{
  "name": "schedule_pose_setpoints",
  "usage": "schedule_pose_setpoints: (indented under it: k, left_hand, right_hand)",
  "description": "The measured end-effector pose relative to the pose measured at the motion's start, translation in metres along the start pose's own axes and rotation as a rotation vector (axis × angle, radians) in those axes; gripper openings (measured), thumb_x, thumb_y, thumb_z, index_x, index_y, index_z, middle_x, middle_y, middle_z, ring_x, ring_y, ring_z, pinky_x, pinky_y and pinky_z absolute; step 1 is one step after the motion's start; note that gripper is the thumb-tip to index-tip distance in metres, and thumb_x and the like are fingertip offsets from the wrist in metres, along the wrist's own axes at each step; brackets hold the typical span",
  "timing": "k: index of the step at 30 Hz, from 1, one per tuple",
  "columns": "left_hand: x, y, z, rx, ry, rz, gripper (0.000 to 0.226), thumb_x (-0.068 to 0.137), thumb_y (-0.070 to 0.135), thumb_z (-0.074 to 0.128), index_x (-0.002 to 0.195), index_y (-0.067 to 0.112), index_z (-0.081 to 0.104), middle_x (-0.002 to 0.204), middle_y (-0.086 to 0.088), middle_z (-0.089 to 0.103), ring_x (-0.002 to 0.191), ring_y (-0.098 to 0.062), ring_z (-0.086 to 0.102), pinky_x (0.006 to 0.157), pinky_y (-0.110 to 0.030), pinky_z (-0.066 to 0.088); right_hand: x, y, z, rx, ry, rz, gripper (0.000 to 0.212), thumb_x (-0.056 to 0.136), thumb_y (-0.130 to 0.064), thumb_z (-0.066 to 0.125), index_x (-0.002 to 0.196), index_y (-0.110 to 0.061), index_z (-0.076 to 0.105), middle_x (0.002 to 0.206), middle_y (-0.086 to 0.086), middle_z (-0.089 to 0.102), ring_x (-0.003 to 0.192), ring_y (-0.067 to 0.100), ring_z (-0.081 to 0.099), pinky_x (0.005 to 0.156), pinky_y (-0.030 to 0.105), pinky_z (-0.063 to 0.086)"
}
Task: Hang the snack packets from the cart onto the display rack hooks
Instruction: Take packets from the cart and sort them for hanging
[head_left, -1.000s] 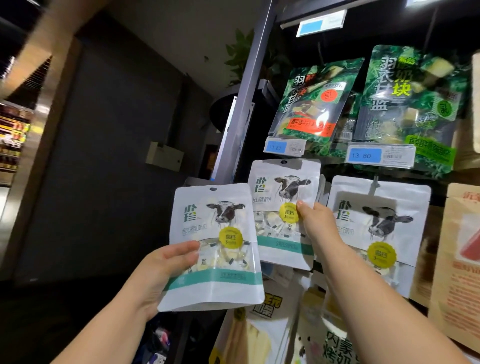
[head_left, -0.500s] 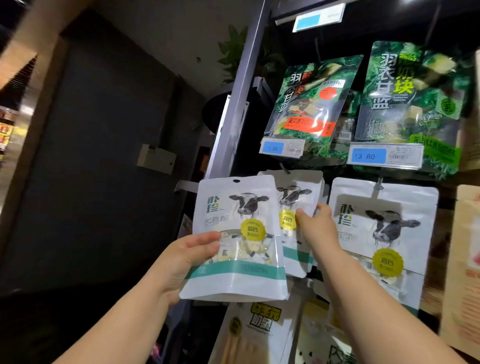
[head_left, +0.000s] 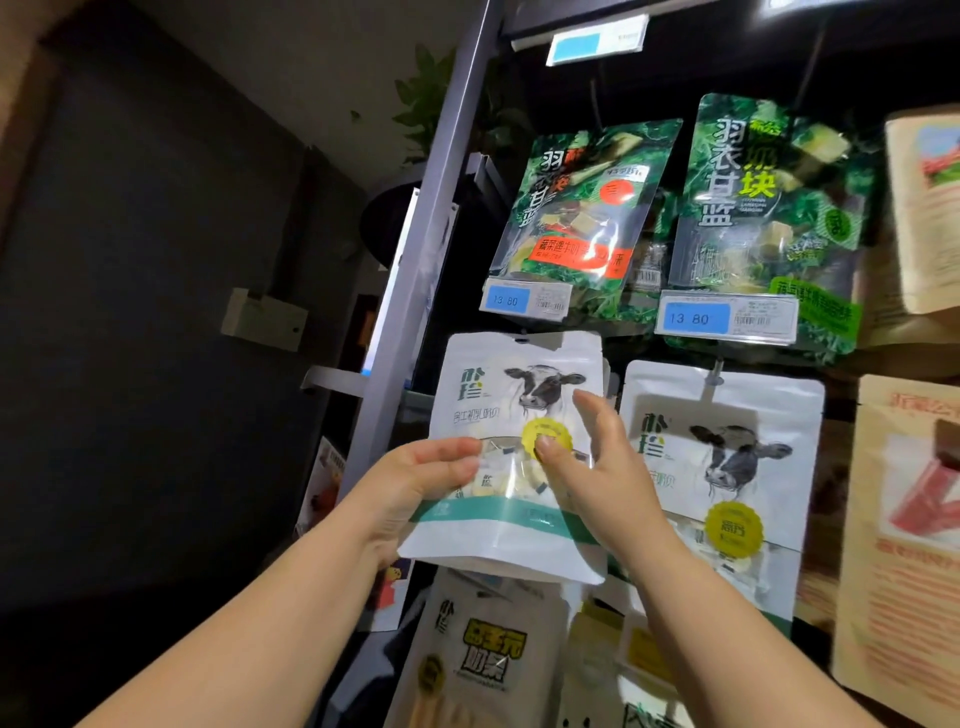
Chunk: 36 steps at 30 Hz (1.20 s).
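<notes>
Cow-print snack packet (head_left: 498, 405), white w/ a teal band, is held upright against the display rack (head_left: 436, 234), in the column next to the rack's left upright, middle row. Its top edge w/ the hang hole sits just under a blue 13.80 price tag (head_left: 527, 300); can't tell if the hole is on a hook. Left grip (head_left: 415, 488) pinches the packet's left edge at the clear window, thumb on the front, fingers behind. Right grip (head_left: 608, 483) is at the packet's right side, loosely spread: thumb tip presses the yellow round label (head_left: 558, 434), forefinger stretched up over the cow print, other fingers hidden. Edges of more white packets show just behind the held one. Just beside it to the right hangs a matching cow packet (head_left: 727, 467) on its own hook (head_left: 717, 371). Row above: two green kale snack bags (head_left: 587, 208), the right one w/ a second 13.80 tag (head_left: 724, 318). Kraft-brown packets (head_left: 909, 519) at the rack's right edge; yellow-lettered packets (head_left: 483, 654) in the row below. Room is dim: dark wall on the left w/ a small beige box (head_left: 262, 319), and a potted plant (head_left: 431, 98) behind the upright.
</notes>
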<state>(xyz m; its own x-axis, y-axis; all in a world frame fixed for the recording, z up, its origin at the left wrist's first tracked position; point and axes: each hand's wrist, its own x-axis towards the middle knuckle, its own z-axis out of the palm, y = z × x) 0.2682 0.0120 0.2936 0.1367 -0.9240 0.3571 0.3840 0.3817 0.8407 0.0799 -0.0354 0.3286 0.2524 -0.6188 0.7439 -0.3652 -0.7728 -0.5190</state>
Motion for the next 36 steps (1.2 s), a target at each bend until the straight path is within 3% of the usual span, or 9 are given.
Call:
schedule_pose_setpoints:
  k: [4, 7, 11, 16, 21, 26, 30, 34, 36]
  left_hand:
    - [0.006, 0.0, 0.0, 0.013, -0.017, 0.0, 0.027, 0.076, -0.001, 0.068, 0.102, 0.007, 0.067, 0.094, -0.018, 0.074, 0.09, -0.035, 0.07, 0.077, -0.045, 0.057]
    - [0.007, 0.0, -0.003, 0.004, -0.043, 0.016, 0.034, 0.07, 0.002, 0.07, 0.103, 0.007, 0.066, 0.098, -0.018, 0.074, 0.095, -0.038, 0.069, 0.075, -0.044, 0.057]
    - [0.006, -0.004, -0.008, -0.011, -0.059, 0.045, 0.034, 0.067, 0.002, 0.071, 0.1, 0.007, 0.067, 0.098, -0.019, 0.073, 0.088, -0.035, 0.069, 0.071, -0.042, 0.059]
    - [0.012, -0.001, -0.009, -0.008, -0.067, 0.026, 0.032, 0.065, 0.004, 0.072, 0.096, 0.011, 0.069, 0.091, -0.015, 0.075, 0.094, -0.036, 0.068, 0.071, -0.042, 0.058]
    - [0.02, 0.004, -0.007, -0.021, -0.07, 0.018, 0.032, 0.065, 0.004, 0.072, 0.097, 0.011, 0.068, 0.09, -0.016, 0.074, 0.099, -0.04, 0.064, 0.075, -0.044, 0.055]
    - [0.028, 0.004, -0.008, -0.006, -0.062, 0.006, 0.032, 0.067, 0.003, 0.072, 0.098, 0.01, 0.067, 0.089, -0.015, 0.075, 0.096, -0.039, 0.066, 0.075, -0.044, 0.056]
    - [0.035, 0.002, -0.008, 0.089, -0.023, 0.046, 0.025, 0.081, -0.002, 0.068, 0.103, 0.011, 0.064, 0.097, -0.012, 0.073, 0.078, -0.027, 0.072, 0.063, -0.034, 0.061]
    - [0.048, -0.005, -0.01, 0.359, 0.06, 0.108, 0.03, 0.083, 0.008, 0.072, 0.108, 0.019, 0.06, 0.114, -0.002, 0.063, 0.088, -0.023, 0.071, 0.069, -0.032, 0.06]
    - [0.054, -0.01, -0.009, 0.48, 0.104, 0.123, 0.031, 0.083, 0.012, 0.074, 0.107, 0.023, 0.058, 0.115, 0.003, 0.059, 0.091, -0.016, 0.067, 0.065, -0.023, 0.057]
  right_hand:
    - [-0.001, -0.002, 0.0, 0.004, 0.007, -0.019, 0.062, 0.092, -0.036, 0.063, 0.146, -0.038, 0.033, 0.146, -0.02, 0.039, 0.133, 0.005, 0.038, 0.103, 0.025, 0.033]
    - [-0.001, -0.004, 0.001, 0.007, 0.007, -0.036, 0.061, 0.091, -0.035, 0.064, 0.145, -0.04, 0.035, 0.134, -0.028, 0.039, 0.127, 0.0, 0.039, 0.103, 0.025, 0.034]
    - [-0.004, -0.006, 0.004, 0.022, 0.008, -0.061, 0.061, 0.091, -0.033, 0.065, 0.144, -0.041, 0.037, 0.133, -0.031, 0.039, 0.124, -0.004, 0.039, 0.104, 0.024, 0.034]
    - [0.002, -0.007, 0.006, 0.009, 0.013, -0.023, 0.062, 0.091, -0.034, 0.064, 0.146, -0.039, 0.036, 0.132, -0.027, 0.04, 0.123, -0.002, 0.038, 0.101, 0.024, 0.034]
    - [0.013, -0.01, 0.006, 0.012, 0.012, 0.023, 0.063, 0.091, -0.034, 0.064, 0.148, -0.034, 0.035, 0.149, -0.014, 0.04, 0.136, 0.009, 0.039, 0.106, 0.027, 0.035]
    - [0.018, -0.009, 0.009, 0.001, 0.003, 0.055, 0.064, 0.093, -0.033, 0.063, 0.15, -0.03, 0.033, 0.152, -0.011, 0.038, 0.139, 0.011, 0.037, 0.108, 0.029, 0.034]
    - [0.022, -0.004, 0.01, -0.014, -0.008, 0.089, 0.065, 0.094, -0.033, 0.062, 0.151, -0.028, 0.031, 0.153, -0.009, 0.037, 0.14, 0.013, 0.037, 0.11, 0.031, 0.035]
    - [0.028, 0.005, 0.009, -0.094, -0.026, 0.135, 0.065, 0.095, -0.033, 0.059, 0.152, -0.03, 0.028, 0.155, -0.009, 0.035, 0.14, 0.015, 0.036, 0.108, 0.032, 0.035]
    - [0.03, 0.01, 0.008, -0.135, -0.042, 0.171, 0.066, 0.095, -0.031, 0.059, 0.152, -0.032, 0.026, 0.156, -0.007, 0.034, 0.14, 0.018, 0.037, 0.106, 0.033, 0.037]
